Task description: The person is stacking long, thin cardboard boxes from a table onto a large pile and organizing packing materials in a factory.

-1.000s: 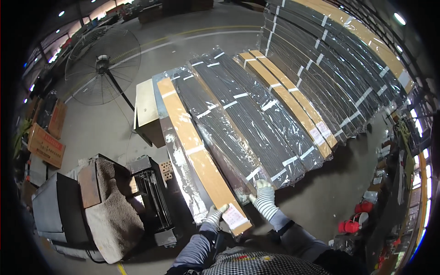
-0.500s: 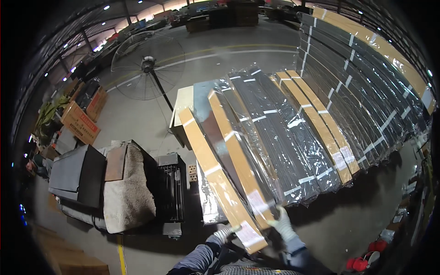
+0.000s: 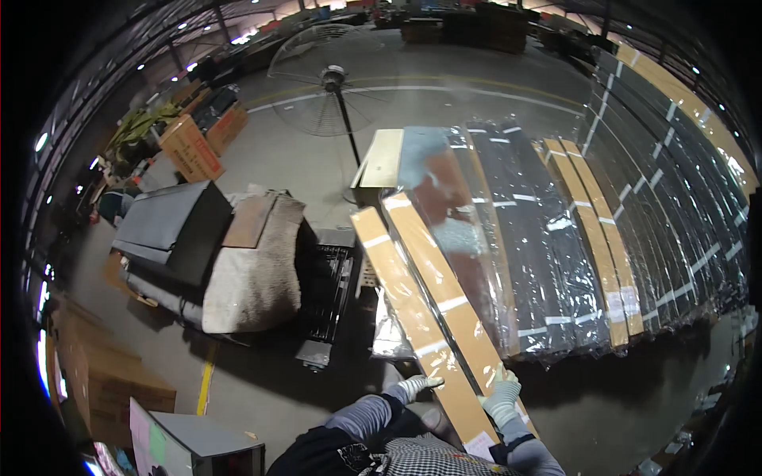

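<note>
A long, narrow tan carton banded with clear tape runs from my chest away toward a pale box. Its near end is raised off the stack of long, film-wrapped dark packages. My left hand, in a light glove, grips the carton's left edge near its end. My right hand, also gloved, clasps its right edge. Two long tan faces show side by side; I cannot tell whether they are one carton or two.
More tan cartons lie in the stack, and a tall wall of dark packages stands at right. A pedestal fan stands behind. At left are a black crate, a blanket-draped cabinet and cardboard boxes.
The tan carton has swung left and tilted, its near end lifted from the stack. My hands moved from its end to its two long edges. My view turned left.
</note>
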The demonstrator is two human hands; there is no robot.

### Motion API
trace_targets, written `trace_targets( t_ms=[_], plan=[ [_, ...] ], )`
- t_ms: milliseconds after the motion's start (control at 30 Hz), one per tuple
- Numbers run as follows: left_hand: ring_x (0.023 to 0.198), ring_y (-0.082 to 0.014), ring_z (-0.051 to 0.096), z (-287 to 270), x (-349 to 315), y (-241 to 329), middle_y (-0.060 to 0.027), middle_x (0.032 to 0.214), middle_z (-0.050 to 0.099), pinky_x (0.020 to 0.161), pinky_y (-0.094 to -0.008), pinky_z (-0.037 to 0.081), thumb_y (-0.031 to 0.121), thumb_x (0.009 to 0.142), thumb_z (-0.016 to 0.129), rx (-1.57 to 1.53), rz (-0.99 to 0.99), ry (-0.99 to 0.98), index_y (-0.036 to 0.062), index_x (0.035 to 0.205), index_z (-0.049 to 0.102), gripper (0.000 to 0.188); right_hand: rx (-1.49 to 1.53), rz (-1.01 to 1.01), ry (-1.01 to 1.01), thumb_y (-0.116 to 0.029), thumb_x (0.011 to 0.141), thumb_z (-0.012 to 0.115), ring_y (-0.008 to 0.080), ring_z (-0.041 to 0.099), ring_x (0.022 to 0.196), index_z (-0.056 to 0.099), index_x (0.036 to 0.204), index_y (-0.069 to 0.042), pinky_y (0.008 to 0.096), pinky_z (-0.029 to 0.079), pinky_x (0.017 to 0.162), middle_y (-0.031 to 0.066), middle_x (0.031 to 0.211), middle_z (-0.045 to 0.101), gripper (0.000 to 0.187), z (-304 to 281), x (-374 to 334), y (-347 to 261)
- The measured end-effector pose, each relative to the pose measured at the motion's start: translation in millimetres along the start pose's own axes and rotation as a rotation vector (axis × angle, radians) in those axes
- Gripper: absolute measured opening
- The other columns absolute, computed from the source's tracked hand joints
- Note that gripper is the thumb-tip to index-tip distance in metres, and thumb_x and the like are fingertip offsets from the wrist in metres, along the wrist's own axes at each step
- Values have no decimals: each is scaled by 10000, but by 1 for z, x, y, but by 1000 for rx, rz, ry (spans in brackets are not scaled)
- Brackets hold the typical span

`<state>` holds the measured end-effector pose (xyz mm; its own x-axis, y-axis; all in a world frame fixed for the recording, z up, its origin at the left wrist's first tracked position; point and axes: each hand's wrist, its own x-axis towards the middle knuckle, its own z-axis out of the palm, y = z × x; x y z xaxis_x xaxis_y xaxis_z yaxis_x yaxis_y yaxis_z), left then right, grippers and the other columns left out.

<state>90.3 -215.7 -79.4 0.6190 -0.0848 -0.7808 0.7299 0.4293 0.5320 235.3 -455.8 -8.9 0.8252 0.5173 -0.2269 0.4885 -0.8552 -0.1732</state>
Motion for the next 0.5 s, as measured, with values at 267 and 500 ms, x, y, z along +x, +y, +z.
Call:
trace_targets(
  t_ms=[267, 500],
  plan=[
    [1030, -177, 653, 6, -41, -43, -44, 1122, 704, 852, -348, 527, 376, 788, 834, -629, 56, 154, 141, 1157, 668, 468, -53, -286, -170, -479, 478, 884, 389, 458, 1155, 341, 1464, -36, 502, 382, 1000, 225, 1251, 465, 1210, -17, -25, -5],
    [1088, -259, 662, -53, -98, -28, -107, 1212, 666, 890, -476, 585, 360, 914, 696, -935, 166, 292, 107, 1299, 568, 479, -133, -634, -200, -590, 497, 837, 370, 497, 1189, 453, 1433, -88, 493, 375, 1036, 243, 1286, 499, 1130, -47, 57, -107]
  ],
)
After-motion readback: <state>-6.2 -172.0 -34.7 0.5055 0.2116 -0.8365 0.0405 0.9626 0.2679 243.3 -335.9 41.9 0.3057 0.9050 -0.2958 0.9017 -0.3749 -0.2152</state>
